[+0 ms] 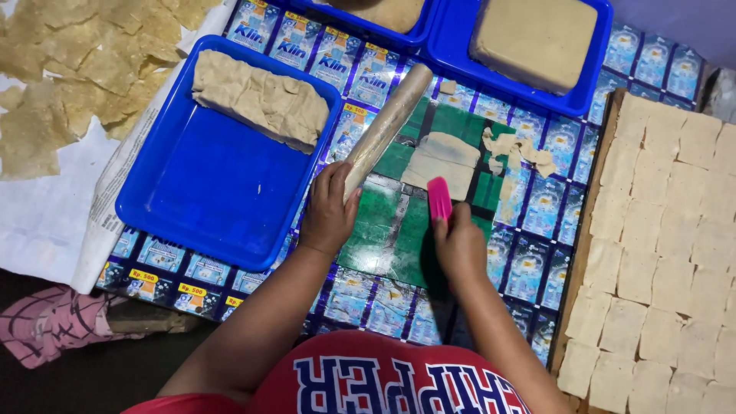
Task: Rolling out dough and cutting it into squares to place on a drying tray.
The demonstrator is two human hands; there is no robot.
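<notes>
Left hand grips the rolling pin; right hand pinches a pink scraper beside the flat dough sheet.

— Any packaging here?
— Yes, a sheet of sachets covers the work surface: small rectangular packets in rows, blue and white with yellow tags, running under the trays
— Anything else?
— Folded newsprint at the left edge
</notes>
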